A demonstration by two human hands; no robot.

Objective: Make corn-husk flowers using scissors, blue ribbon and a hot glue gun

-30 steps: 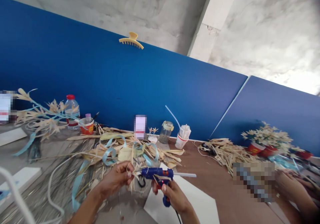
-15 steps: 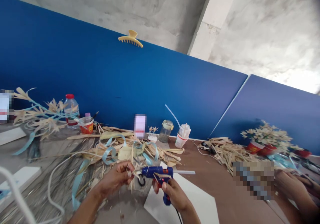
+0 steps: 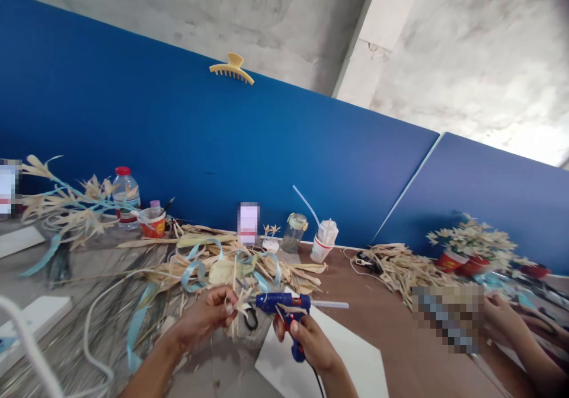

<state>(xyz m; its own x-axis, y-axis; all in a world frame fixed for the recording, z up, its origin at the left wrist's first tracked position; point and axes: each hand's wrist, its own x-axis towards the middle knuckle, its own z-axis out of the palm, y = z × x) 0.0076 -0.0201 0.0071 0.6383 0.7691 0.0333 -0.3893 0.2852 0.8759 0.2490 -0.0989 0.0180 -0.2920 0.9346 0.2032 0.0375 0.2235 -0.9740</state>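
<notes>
My right hand (image 3: 306,338) is wrapped round the handle of a blue glue gun (image 3: 280,303), its nozzle pointing left and a clear glue stick (image 3: 331,305) sticking out of its back end. In a pinch, my left hand (image 3: 213,312) holds a small pale flower of dried husk (image 3: 241,306). The nozzle tip is close to the flower's petals; whether they touch I cannot tell. Just below the nozzle lies a black ring-shaped handle (image 3: 251,320), perhaps of scissors. Behind both hands spreads a heap of dried husks (image 3: 217,267) with light blue ribbon (image 3: 193,276) through it.
A white board (image 3: 347,356) lies under my right hand. Along the blue partition (image 3: 267,143) stand a phone (image 3: 248,223), a glass jar (image 3: 295,233), a paper cup (image 3: 320,248) and a plastic bottle (image 3: 126,199). A white cable (image 3: 91,333) runs at left. Another person's hand (image 3: 504,318) is at right.
The glue gun in my right hand has shifted slightly right, away from the flower. My left hand stays nearly in place with the flower. The other person's hand at right has moved slightly.
</notes>
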